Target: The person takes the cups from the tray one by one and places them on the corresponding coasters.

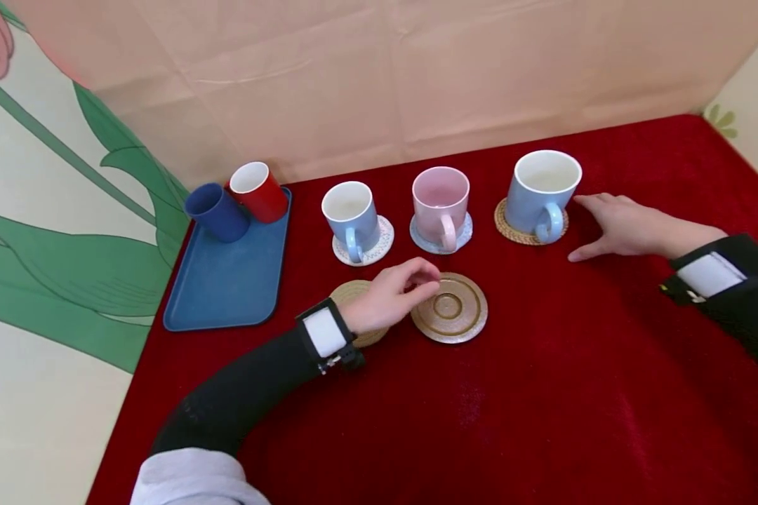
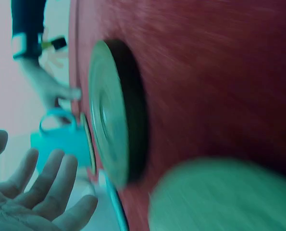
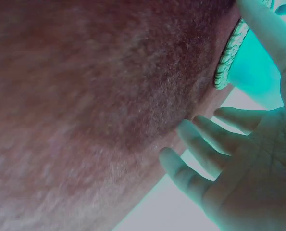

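Note:
My left hand hovers over two round coasters, its fingers loosely bent with nothing between them. Partly under that hand lies a tan woven coaster; just right of it is a brown ringed coaster. In the left wrist view the ringed coaster looks thick, and my fingers stay apart from it. My right hand is spread beside the large light blue mug, which stands on a woven coaster. The right wrist view shows relaxed fingers holding nothing, near that mug.
A smaller light blue mug stands on a white patterned coaster. A pink mug sits on a pale blue coaster. At left, a blue tray bears a dark blue cup and a red mug.

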Available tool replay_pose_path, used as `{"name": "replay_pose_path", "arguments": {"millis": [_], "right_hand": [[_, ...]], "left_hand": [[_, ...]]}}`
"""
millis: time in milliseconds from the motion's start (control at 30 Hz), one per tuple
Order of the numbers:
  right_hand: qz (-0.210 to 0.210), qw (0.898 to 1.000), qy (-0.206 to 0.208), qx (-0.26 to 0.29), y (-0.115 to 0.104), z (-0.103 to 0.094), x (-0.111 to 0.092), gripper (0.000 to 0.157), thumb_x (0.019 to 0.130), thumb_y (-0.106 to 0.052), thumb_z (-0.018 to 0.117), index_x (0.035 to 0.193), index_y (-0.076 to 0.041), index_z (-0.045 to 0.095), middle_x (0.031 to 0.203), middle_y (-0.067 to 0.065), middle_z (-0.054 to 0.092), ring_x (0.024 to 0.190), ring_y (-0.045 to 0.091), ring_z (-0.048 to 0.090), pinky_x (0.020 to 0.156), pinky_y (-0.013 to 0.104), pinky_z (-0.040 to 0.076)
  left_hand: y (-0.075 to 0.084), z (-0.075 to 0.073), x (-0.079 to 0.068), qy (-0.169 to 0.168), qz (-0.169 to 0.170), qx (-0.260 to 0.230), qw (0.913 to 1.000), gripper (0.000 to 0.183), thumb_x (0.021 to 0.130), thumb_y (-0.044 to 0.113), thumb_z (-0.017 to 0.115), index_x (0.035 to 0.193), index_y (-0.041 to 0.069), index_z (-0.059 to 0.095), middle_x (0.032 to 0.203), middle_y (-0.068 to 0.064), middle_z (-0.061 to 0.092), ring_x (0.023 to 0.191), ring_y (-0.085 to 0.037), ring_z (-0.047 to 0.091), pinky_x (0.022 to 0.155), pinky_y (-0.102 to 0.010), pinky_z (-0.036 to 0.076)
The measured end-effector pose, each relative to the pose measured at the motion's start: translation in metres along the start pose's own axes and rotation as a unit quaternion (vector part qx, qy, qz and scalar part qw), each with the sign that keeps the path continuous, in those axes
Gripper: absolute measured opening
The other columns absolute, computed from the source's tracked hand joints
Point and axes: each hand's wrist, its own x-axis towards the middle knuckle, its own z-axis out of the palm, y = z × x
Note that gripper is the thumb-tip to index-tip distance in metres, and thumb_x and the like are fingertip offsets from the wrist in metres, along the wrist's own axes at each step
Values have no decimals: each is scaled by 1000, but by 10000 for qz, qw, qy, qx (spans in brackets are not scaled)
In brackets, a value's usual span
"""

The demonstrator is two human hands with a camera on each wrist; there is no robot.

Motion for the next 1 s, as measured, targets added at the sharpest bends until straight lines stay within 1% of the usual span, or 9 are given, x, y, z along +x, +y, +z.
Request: {"name": "replay_pose_path", "arguments": {"millis": [67,200,333,500,667,767,867,900,1000], "right_hand": [[39,9999,-17,-156,0,2,-8,104,79,-42,87,143,20,32,138,46,37,124,61,37,100,72,36],[54,9992,80,-395,-2,6,-24,100,76,-47,87,139,16,42,132,43,44,119,56,46,92,69,44],[-49,9984,289,-479,-8,9,-37,94,76,-46,88,137,13,48,128,39,50,115,51,51,88,66,48],[-267,9978,373,-474,-24,14,-49,85,77,-43,88,134,10,53,126,33,55,112,45,56,88,62,51],[-578,9958,510,-491,-45,19,-56,75,77,-41,89,126,8,59,119,25,61,102,37,62,82,55,54],[-842,9935,608,-461,-57,24,-57,72,76,-40,90,124,6,60,117,21,62,100,33,63,81,53,55],[-1108,9909,628,-442,-68,29,-57,73,76,-40,90,125,4,60,117,19,62,100,31,63,82,51,55],[-1175,9902,627,-430,-71,31,-56,73,76,-40,90,126,4,60,118,19,62,101,31,63,82,51,55],[-1319,9886,602,-401,-78,36,-54,74,76,-41,89,128,3,59,122,20,60,106,32,61,85,51,55]], "left_hand": [[-6,-11,-14,115,-1,130,9998,25,105,16,58,124,1,61,117,-11,68,109,-20,63,95,-30,50],[-15,-32,-41,418,-159,130,9989,24,104,15,58,124,1,62,117,-15,69,109,-24,65,97,-37,52],[-23,-51,-61,891,-207,-224,9956,24,104,10,57,123,-4,61,118,-23,67,109,-35,65,97,-43,53],[-37,-70,-78,1627,-224,-648,9843,21,105,6,54,120,-8,60,117,-25,66,108,-39,65,102,-51,49],[-53,-89,-85,2197,-398,-789,9716,24,107,7,50,120,-11,58,118,-28,65,106,-39,66,104,-53,46],[-63,-101,-84,2584,-514,-776,9615,26,107,9,50,121,-11,58,119,-29,65,101,-24,69,100,-45,50],[-73,-114,-81,3033,-648,-697,9481,28,107,10,50,123,-12,58,120,-31,64,93,-7,68,92,-33,50],[-77,-119,-79,3193,-694,-665,9428,28,107,10,50,123,-12,57,120,-31,64,91,-5,67,89,-29,50],[-88,-133,-71,3646,-850,-422,9263,28,106,9,51,124,-12,56,122,-31,63,94,-17,69,85,-23,46]]}}
